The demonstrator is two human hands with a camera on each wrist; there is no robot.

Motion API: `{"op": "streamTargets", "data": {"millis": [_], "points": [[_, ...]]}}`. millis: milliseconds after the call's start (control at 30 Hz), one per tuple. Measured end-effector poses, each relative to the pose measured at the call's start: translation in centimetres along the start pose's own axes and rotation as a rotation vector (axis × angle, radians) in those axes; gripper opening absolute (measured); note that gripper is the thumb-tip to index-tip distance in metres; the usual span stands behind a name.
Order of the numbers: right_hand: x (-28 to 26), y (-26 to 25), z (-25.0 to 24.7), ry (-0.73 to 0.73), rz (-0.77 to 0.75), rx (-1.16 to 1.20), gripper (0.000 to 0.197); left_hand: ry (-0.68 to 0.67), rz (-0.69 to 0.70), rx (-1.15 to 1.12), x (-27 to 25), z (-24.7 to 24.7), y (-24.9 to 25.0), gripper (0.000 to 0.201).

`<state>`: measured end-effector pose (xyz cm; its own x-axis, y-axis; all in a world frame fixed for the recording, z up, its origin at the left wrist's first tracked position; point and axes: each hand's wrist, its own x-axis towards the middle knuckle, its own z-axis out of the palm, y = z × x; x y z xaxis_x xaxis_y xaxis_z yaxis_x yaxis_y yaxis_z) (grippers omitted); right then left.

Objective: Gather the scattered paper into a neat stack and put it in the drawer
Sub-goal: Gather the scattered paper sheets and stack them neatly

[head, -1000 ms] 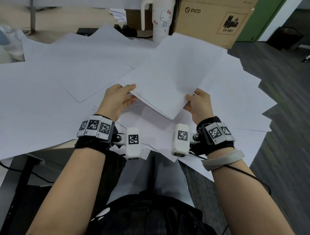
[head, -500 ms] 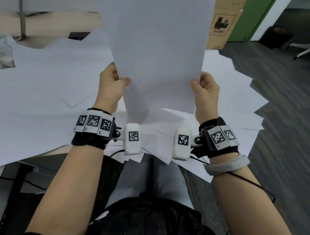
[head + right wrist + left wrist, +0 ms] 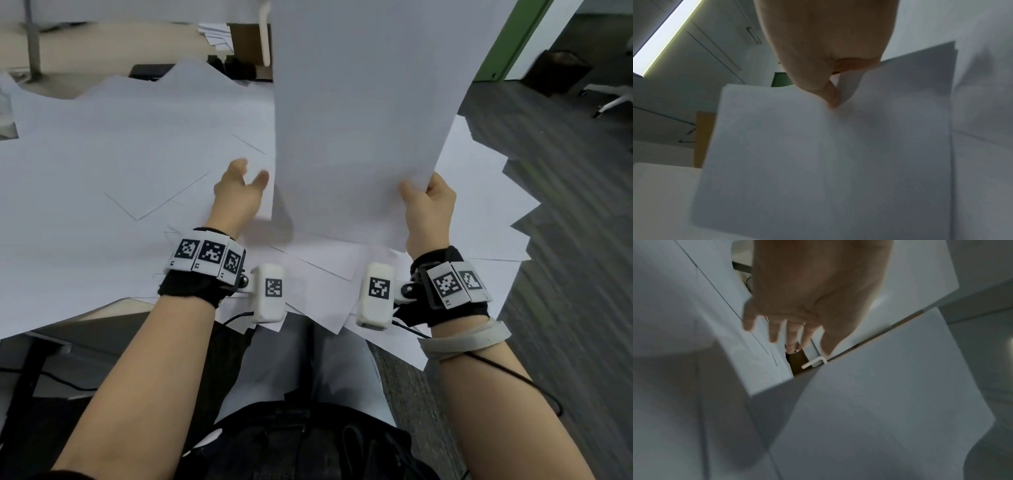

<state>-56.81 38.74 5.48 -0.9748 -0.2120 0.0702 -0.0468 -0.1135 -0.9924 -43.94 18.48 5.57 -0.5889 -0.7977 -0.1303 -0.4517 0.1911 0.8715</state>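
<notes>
Place: office.
Desk (image 3: 102,317): pale top, dark frame, covered in loose white paper (image 3: 120,164).
Floor (image 3: 565,240): grey carpet.
Door (image 3: 513,41): green, set in a white wall at the far right.
Chair base (image 3: 609,102): white legs, at the right edge.
Bin (image 3: 558,72): dark, beside the door.
Box (image 3: 250,44): brown cardboard, at the back of the desk.
Ceiling light (image 3: 659,40): long strip, seen by the right wrist camera.

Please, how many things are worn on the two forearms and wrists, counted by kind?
White box-shaped wrist cameras: 2
Black wristbands with square black-and-white code markers: 2
Pale rubbery strap wound round the right forearm: 1
Total: 5
</notes>
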Motion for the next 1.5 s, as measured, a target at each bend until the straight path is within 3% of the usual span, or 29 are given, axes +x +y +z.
{"op": "streamTargets", "data": {"millis": [100,233,400,733,967,1067,1200,1300,1400,1500], "points": [[0.3,0.8,-1.2,0.033,0.069,-0.062,0.005,-0.093,-0.152,0.450,0.1,0.4,-1.1,0.077],[0.9,2.6,-2.3,0.102,0.194,-0.186,0.029,-0.100,-0.100,0.585,-0.5,1.1,-1.2,0.091],[0.7,3.9,-2.8,0.114,0.316,-0.260,0.033,-0.076,-0.139,0.535,0.2,1.6,-0.8,0.075],[0.8,4.1,-2.9,0.083,0.345,-0.326,0.032,-0.106,-0.209,0.496,1.0,2.2,0.7,0.072],[0.8,4.0,-2.8,0.065,0.359,-0.363,0.031,-0.140,-0.207,0.450,1.0,2.4,0.9,0.048],[0.7,3.8,-2.9,0.048,0.360,-0.363,0.030,-0.132,-0.214,0.329,0.8,2.4,1.2,0.029],[0.5,3.5,-3.0,0.039,0.374,-0.351,0.020,-0.088,-0.160,0.081,1.3,1.5,1.5,0.045],[0.2,2.7,-2.9,0.033,0.411,-0.325,0.016,-0.073,-0.147,0.022,1.3,1.0,1.0,0.045],[0.1,2.0,-2.9,0.038,0.427,-0.312,0.032,-0.104,-0.105,-0.010,1.0,0.9,0.0,0.030],[0.1,1.3,-2.7,-0.006,0.433,-0.311,0.034,-0.010,-0.075,-0.115,0.6,0.8,-1.2,0.025]]}}
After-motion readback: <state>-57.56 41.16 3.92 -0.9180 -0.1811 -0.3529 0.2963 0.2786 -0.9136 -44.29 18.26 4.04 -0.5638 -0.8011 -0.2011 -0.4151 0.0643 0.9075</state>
